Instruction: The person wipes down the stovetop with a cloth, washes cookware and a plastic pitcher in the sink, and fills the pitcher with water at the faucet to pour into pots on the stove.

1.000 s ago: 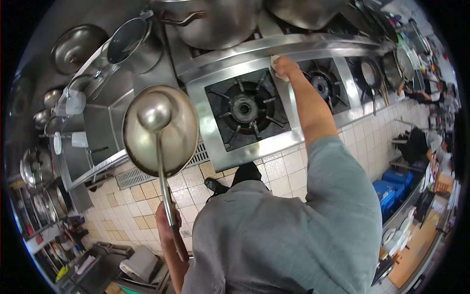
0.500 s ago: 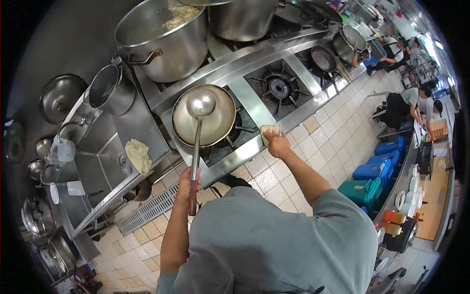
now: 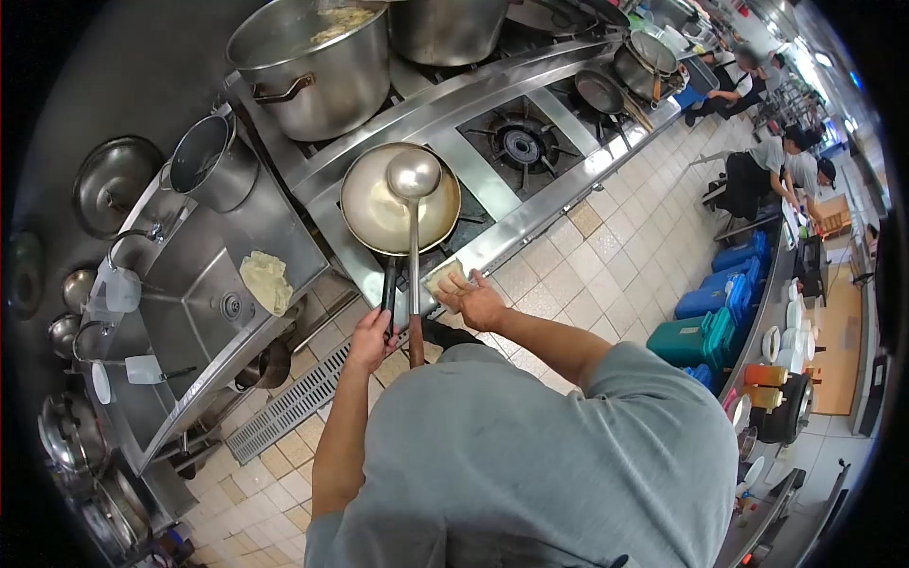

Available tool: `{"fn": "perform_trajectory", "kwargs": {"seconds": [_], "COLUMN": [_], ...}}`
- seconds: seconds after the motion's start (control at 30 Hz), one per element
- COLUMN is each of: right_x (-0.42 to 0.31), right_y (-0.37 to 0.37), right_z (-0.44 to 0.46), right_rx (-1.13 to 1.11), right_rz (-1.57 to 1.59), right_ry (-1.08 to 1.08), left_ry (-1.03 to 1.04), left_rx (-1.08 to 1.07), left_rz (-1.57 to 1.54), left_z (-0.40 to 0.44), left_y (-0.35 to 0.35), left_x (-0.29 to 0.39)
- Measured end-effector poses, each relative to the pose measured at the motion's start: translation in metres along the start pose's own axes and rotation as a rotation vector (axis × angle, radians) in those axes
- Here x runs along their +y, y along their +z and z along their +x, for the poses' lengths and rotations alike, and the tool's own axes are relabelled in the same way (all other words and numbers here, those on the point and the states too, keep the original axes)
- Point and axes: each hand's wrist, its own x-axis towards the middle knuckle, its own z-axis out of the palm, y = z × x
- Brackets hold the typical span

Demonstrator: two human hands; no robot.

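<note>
"Where is the left hand (image 3: 372, 341)?"
"Just below the centre of the frame, fingers curled closed around the black handle (image 3: 390, 289) of the frying pan (image 3: 365, 204)."
"And the ladle (image 3: 414, 177)?"
"Its bowl lies over the pan, above centre, its wooden end pointing down between the hands."
"The right hand (image 3: 476, 301)?"
"Open, fingers a little spread, laid on a pale cloth (image 3: 445, 276) at the stove's (image 3: 507, 227) front edge. It's probably folded, though the fingers partly cover it."
</note>
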Motion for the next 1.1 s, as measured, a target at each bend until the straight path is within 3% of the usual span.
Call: {"fn": "perform_trajectory", "kwargs": {"seconds": [0.03, 0.1, 0.13, 0.17, 0.2, 0.23, 0.27, 0.33, 0.4, 0.43, 0.5, 0.53, 0.6, 0.63, 0.67, 0.73, 0.77, 0.8, 0.83, 0.9, 0.93, 1.0, 1.07, 1.1], "right_x": [0.016, 0.062, 0.113, 0.163, 0.172, 0.238, 0.269, 0.281, 0.245, 0.237, 0.217, 0.2, 0.165, 0.158, 0.167, 0.098, 0.082, 0.04, 0.039, 0.035, 0.025, -0.005, -0.045, -0.066], "right_y": [0.02, 0.028, 0.072, 0.088, 0.03, 0.076, 0.07, 0.025, -0.023, -0.019, -0.005, -0.002, -0.001, -0.005, 0.014, -0.057, -0.074, -0.106, -0.093, -0.081, -0.085, -0.098, -0.113, -0.12], "right_z": [0.003, 0.002, 0.006, 0.005, -0.01, -0.006, -0.008, -0.022, -0.026, -0.021, -0.009, -0.003, 0.022, 0.031, 0.043, 0.048, 0.052, 0.046, 0.056, 0.065, 0.064, 0.068, 0.084, 0.091], "right_rx": [0.033, 0.04, 0.329, 0.487, 0.134, 0.391, 0.387, 0.415, 0.661, 0.663, 0.828, 0.822, 0.296, 0.282, 0.722, 0.968, 1.04, 1.017, 0.993, 1.009, 1.005, 0.796, 0.79, 0.926], "right_rz": [0.0, 0.032, -0.138, 0.102, 0.219, 0.222, 0.334, 0.408, 0.583, 0.578, 0.576, 0.576, 0.075, 0.057, 0.065, 0.054, 0.18, 0.308, 0.588, 0.525, 0.529, 0.701, 0.649, 0.712], "right_ry": [-0.013, 0.203, 0.259, 0.368, 0.72, 0.703, 0.919, 1.081, 1.216, 1.201, 0.787, 0.769, 0.723, 0.731, 0.534, 0.431, 0.311, 0.35, 0.431, 0.346, 0.32, 0.486, 0.494, 0.351], "left_ry": [-0.009, -0.021, -0.024, -0.046, -0.07, -0.098, -0.099, -0.124, -0.107, -0.09, -0.087, -0.079, -0.09, -0.107, -0.115, -0.012, 0.194, 0.378, 0.4, 0.401, 0.387, 0.349, 0.33, 0.27], "left_rx": [-0.028, -0.079, -0.077, -0.074, -0.067, -0.058, -0.05, 0.01, 0.026, 0.009, -0.034, -0.022, -0.003, 0.008, 0.042, 0.2, 0.22, 0.24, 0.316, 0.414, 0.514, 0.661, 0.727, 0.76], "left_rz": [-0.049, -0.123, -0.121, -0.106, -0.092, -0.056, -0.053, -0.066, -0.083, -0.094, -0.099, -0.11, -0.051, -0.052, -0.063, -0.066, 0.055, 0.2, 0.163, 0.443, 0.405, 0.287, 0.2, 0.053], "left_z": [-0.003, -0.003, -0.002, -0.001, 0.0, 0.005, 0.002, -0.002, 0.0, 0.002, 0.003, 0.003, 0.006, 0.006, 0.003, -0.015, -0.021, -0.031, -0.052, -0.096, -0.123, -0.175, -0.218, -0.236], "left_y": [-0.003, -0.015, -0.017, -0.018, -0.02, -0.025, -0.023, -0.012, -0.01, -0.012, -0.019, -0.023, -0.028, -0.028, -0.03, -0.038, -0.052, -0.075, -0.101, -0.139, -0.152, -0.179, -0.201, -0.207], "left_x": [-0.003, -0.005, -0.003, -0.001, -0.001, -0.003, -0.001, 0.006, 0.005, 0.002, -0.002, -0.004, -0.008, -0.007, -0.007, -0.012, -0.029, -0.05, -0.065, -0.09, -0.102, -0.125, -0.138, -0.136]}}
